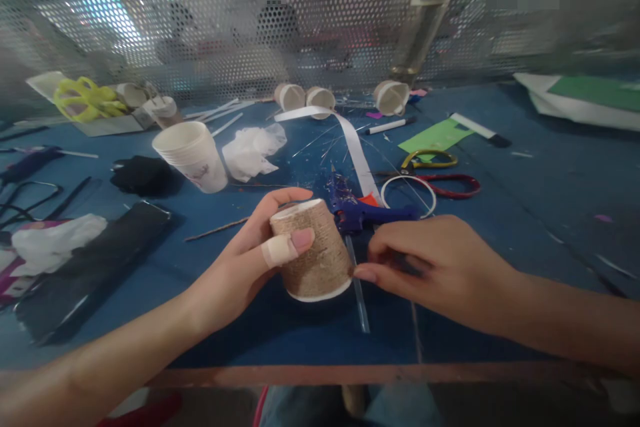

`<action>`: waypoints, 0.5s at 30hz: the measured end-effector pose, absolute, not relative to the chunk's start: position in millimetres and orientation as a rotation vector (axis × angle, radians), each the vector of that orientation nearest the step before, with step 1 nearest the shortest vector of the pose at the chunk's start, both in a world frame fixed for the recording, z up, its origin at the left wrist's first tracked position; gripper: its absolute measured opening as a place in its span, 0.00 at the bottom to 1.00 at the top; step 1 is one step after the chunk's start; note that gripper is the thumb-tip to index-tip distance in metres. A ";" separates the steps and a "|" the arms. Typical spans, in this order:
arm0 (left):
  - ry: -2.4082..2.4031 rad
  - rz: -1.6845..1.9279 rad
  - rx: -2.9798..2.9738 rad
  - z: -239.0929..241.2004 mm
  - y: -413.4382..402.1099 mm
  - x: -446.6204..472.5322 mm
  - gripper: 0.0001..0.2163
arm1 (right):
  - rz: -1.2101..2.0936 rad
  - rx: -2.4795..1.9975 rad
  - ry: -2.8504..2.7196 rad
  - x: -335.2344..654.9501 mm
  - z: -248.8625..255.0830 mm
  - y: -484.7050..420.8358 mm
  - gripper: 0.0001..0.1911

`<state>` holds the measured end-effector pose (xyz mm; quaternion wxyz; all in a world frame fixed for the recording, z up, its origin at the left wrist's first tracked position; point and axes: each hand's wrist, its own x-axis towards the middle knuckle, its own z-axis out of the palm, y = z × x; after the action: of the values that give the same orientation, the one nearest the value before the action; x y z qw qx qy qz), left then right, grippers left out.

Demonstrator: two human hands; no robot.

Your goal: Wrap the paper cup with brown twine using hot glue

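Left grip [253, 257] is closed on a twine-wrapped cup [320, 263]: thumb flat across the near side, fingers round the far side and over the upper end. Thumb carries a pale bandage [279, 251]. Left forearm slants in from the person's near left, wrist about straight.

Right grip [440, 263]: knuckles up, fingers curled, thumb pointing at the cup's lower right edge. Thumb tip right at that edge, contact unclear. From here I can't tell if anything's pinched in it. Right forearm comes in from the right, nearly level.

Cup sits between the two, tilted, wide end low, pale rim at both ends, near the front of the worktop [550, 213]. Can't see whether it touches down.

Blue glue gun [355, 215] lies just beyond, clear glue stick [362, 310] to the cup's right. Scissors [453, 183] farther back, right. Stacked white cups [195, 160] back left, beside crumpled white plastic [254, 152].
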<state>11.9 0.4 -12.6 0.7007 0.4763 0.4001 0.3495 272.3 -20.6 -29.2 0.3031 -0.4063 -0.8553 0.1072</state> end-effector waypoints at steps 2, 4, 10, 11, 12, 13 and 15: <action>0.911 0.787 1.066 -10.6 -0.3 11.1 0.26 | 0.189 -1.061 -2.271 274.1 -27.7 -19.1 0.21; 0.930 0.796 1.045 -8.5 -0.2 9.7 0.26 | 0.057 -1.078 -2.288 277.4 -25.8 -15.4 0.15; 0.972 0.840 0.999 -10.0 7.8 4.3 0.22 | -0.275 -1.206 -2.416 289.7 -33.8 6.2 0.16; 0.975 0.835 1.014 -11.3 9.4 3.7 0.22 | -0.294 -1.206 -2.450 290.9 -36.6 8.9 0.17; 0.977 0.831 1.028 -12.6 10.7 3.1 0.22 | -0.307 -1.208 -2.476 291.6 -39.2 10.8 0.17; 0.978 0.826 1.040 -13.7 11.7 2.7 0.23 | -0.316 -1.211 -2.494 292.1 -41.3 12.0 0.17; 0.984 0.827 1.034 -14.7 12.4 2.3 0.24 | -0.324 -1.234 -2.499 292.9 -43.8 12.8 0.17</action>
<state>2.3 12.4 -14.7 0.6785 0.4604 0.4383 0.3682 292.9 12.8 -43.8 0.1669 -0.4337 -0.8781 -0.1137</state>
